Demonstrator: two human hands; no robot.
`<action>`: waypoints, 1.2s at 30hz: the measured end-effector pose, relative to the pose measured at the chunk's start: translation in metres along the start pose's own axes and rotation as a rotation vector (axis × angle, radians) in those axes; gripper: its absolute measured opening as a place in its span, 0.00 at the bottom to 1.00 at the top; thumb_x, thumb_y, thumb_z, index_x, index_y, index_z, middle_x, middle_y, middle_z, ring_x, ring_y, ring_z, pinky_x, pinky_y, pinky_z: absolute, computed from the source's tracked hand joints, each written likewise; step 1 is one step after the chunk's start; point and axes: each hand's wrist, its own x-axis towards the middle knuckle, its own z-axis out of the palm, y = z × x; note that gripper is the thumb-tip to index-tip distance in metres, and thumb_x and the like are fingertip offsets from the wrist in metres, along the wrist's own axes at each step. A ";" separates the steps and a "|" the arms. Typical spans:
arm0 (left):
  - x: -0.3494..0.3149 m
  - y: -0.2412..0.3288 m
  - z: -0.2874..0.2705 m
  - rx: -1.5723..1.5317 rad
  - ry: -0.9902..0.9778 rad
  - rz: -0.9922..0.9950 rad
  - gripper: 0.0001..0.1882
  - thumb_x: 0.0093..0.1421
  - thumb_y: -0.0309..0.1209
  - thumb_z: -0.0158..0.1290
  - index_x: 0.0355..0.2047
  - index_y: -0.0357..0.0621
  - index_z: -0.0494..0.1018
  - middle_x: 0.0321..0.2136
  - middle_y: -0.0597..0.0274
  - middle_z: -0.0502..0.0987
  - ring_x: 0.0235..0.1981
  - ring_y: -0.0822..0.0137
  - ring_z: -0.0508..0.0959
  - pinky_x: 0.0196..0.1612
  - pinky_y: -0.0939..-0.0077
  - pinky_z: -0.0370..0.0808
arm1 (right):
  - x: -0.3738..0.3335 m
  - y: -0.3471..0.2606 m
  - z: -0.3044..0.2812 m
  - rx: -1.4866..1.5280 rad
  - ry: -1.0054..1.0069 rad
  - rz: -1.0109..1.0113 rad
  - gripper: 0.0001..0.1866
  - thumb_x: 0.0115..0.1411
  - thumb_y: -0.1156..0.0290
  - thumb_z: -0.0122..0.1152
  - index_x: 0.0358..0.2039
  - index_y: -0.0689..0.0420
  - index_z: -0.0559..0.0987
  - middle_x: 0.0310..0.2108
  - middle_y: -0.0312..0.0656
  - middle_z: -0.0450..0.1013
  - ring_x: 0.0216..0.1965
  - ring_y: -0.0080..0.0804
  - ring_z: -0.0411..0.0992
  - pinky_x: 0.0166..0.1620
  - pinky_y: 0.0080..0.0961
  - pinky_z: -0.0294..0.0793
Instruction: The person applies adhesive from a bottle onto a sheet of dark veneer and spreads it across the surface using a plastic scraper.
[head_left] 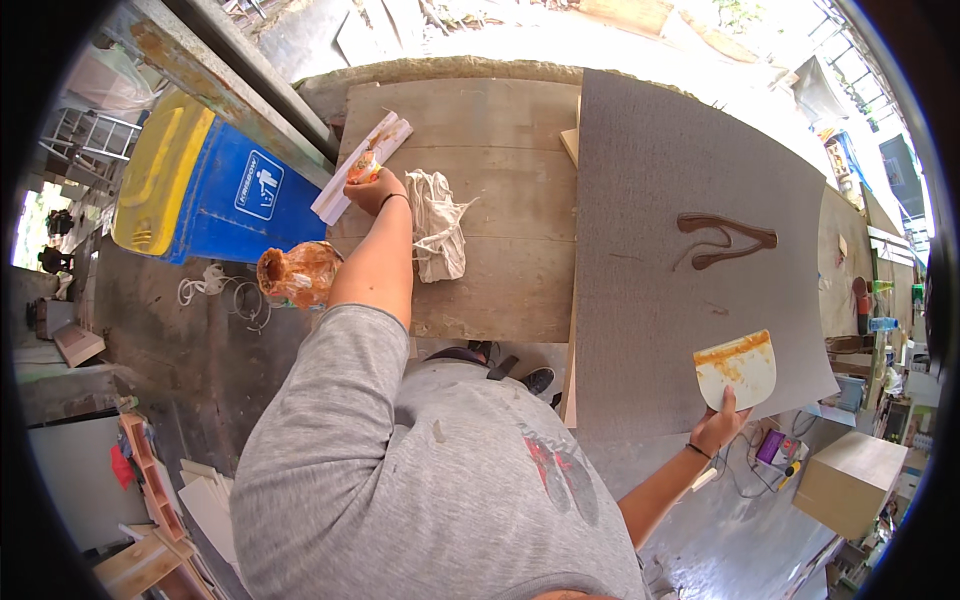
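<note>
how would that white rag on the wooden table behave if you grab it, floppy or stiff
The crumpled white cloth rag probably hangs limp: it lies in loose folds with trailing strands. It looks light for its size and unlikely to roll. Pushed across the rough wooden table, it would likely bunch rather than slide.

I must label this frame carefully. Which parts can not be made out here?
Head view only:
- left hand: its fingers and the small orange-smeared object they grip overlap; the object's kind is unclear.
- right hand: the glue spreader hides the fingertips.
- Workbench near edge: covered by the person's grey shirt.
</note>
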 end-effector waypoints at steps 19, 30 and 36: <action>-0.014 -0.056 -0.026 0.225 -0.001 0.102 0.42 0.38 0.41 0.63 0.48 0.26 0.58 0.48 0.39 0.62 0.52 0.46 0.61 0.57 0.57 0.57 | 0.032 0.001 0.007 0.031 -0.072 -0.060 0.26 0.53 0.79 0.54 0.54 0.61 0.61 0.48 0.45 0.67 0.47 0.34 0.68 0.47 0.26 0.71; -0.251 -0.007 0.012 0.037 -1.098 0.755 0.43 0.55 0.54 0.48 0.63 0.47 0.44 0.60 0.48 0.52 0.61 0.53 0.55 0.59 0.52 0.51 | 0.131 -0.020 0.077 -0.941 -0.163 -0.323 0.22 0.52 0.67 0.45 0.47 0.61 0.69 0.41 0.54 0.71 0.46 0.52 0.68 0.49 0.35 0.66; -0.285 -0.002 0.012 0.364 -1.189 0.665 0.45 0.57 0.54 0.45 0.64 0.47 0.37 0.61 0.54 0.54 0.61 0.60 0.55 0.57 0.53 0.52 | 0.232 0.020 0.128 -1.563 -0.069 -0.055 0.23 0.52 0.69 0.43 0.50 0.58 0.68 0.47 0.52 0.69 0.50 0.50 0.67 0.51 0.38 0.66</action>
